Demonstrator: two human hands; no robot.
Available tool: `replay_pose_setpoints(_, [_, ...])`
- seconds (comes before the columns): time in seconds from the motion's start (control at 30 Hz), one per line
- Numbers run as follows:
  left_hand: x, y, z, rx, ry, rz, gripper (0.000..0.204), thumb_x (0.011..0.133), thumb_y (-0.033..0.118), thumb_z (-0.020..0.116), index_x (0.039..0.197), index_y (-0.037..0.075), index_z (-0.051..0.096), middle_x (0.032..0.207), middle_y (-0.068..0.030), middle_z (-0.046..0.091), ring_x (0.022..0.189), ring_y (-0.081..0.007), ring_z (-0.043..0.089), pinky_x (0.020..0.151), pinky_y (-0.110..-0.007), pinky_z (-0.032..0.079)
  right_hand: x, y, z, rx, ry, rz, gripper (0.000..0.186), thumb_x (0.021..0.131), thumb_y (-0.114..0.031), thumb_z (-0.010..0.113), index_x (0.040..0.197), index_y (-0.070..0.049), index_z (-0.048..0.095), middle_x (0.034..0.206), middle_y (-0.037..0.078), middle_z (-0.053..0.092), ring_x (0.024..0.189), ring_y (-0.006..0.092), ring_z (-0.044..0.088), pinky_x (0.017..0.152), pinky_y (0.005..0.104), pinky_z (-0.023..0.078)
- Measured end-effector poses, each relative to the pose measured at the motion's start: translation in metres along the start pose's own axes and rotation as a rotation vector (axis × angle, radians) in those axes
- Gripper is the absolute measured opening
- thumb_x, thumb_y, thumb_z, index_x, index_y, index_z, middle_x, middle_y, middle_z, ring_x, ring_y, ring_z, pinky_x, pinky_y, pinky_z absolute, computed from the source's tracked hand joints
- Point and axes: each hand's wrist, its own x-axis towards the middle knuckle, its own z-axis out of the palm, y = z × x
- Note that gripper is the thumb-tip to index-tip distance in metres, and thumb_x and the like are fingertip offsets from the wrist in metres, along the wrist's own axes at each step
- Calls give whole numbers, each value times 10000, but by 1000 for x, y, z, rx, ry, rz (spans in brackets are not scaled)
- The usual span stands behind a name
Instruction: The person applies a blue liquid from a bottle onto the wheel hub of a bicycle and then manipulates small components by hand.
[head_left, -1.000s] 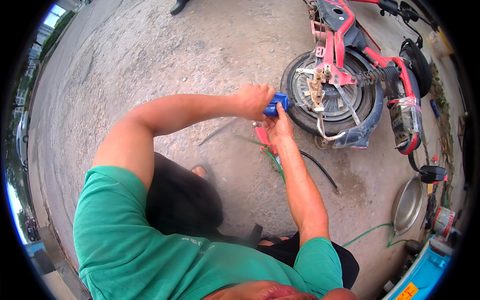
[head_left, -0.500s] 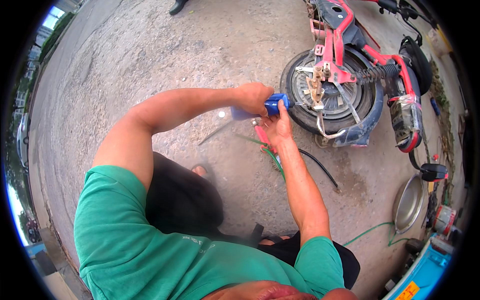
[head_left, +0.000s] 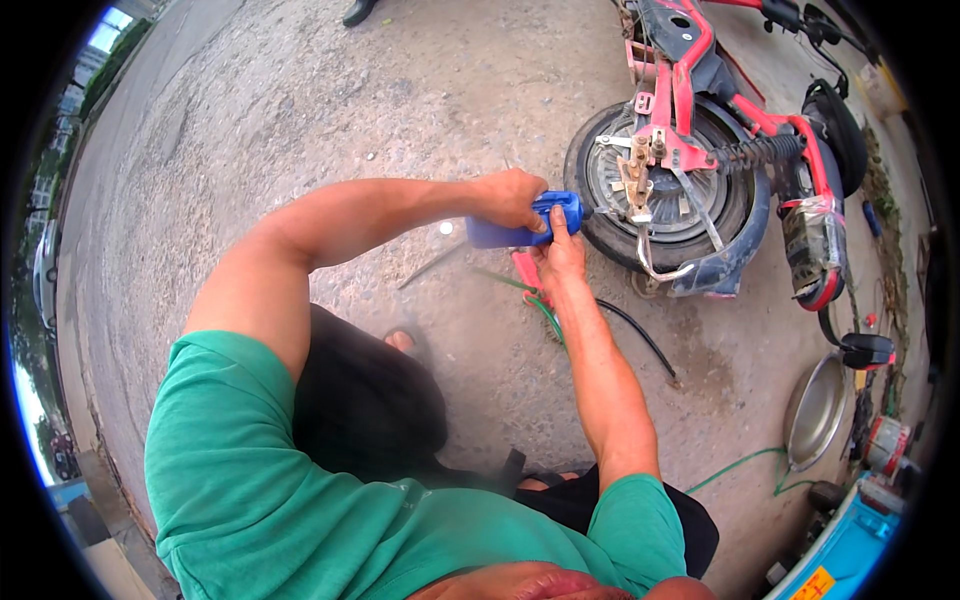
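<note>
A blue hand-held tool (head_left: 498, 235) lies level between my hands, its narrow dark tip pointing right at the tire of a wheel (head_left: 680, 190). What kind of tool it is, I cannot make out. My left hand (head_left: 510, 198) wraps over its body from above. From below, my right hand (head_left: 562, 256) grips it near the tip end, thumb laid up across the blue casing. Partly hidden behind my right hand, a red-handled tool (head_left: 525, 268) with a green hose (head_left: 546, 312) rests on the ground.
The wheel belongs to a red and black motorbike (head_left: 690, 60) lying on its side. A black hose (head_left: 645, 340) and a thin metal rod (head_left: 432, 265) are on the rough ground. At right are a metal basin (head_left: 815, 410) and a blue box-like object (head_left: 850, 540). Someone's dark shoe (head_left: 358, 12) shows at the top.
The blue tool has shifted very slightly right and down in the picture, still held by both hands. My right thumb has moved a little to the left along it.
</note>
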Motion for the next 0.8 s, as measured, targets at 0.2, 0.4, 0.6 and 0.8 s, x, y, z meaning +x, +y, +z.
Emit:
replay_pose_setpoints(0.2, [2,3,0,-51,2,2,470,797,377,686,1086,10,635,1024,-231,679,964,-369,666,838,-442,521,-3,-4,2,-16,54,6,416,939,-353,659,1143,5,598,1004,122,673,842,223,670,677,388,564])
replay_pose_setpoints(0.4, [1,-4,2,-122,28,8,492,811,396,688,1106,5,637,1028,-220,679,979,-348,664,857,-427,510,-2,-3,2,105,-2,40,419,937,-343,665,1164,-3,578,1039,113,659,893,218,659,734,367,551])
replay_pose_setpoints(0.6, [3,-9,-6,-81,-33,-11,523,816,413,693,1130,0,635,1036,-211,680,983,-316,663,854,-404,506,4,-1,-1,197,-69,143,413,949,-366,637,1207,-53,559,1116,75,639,971,196,628,811,354,503])
replay_pose_setpoints(0.8, [-3,-12,-4,-275,-179,-78,528,793,367,731,1154,-6,634,1027,-168,696,958,-257,665,846,-376,512,7,-1,-8,131,-137,220,462,952,-471,575,1252,-120,551,1150,40,628,1022,187,585,847,368,442])
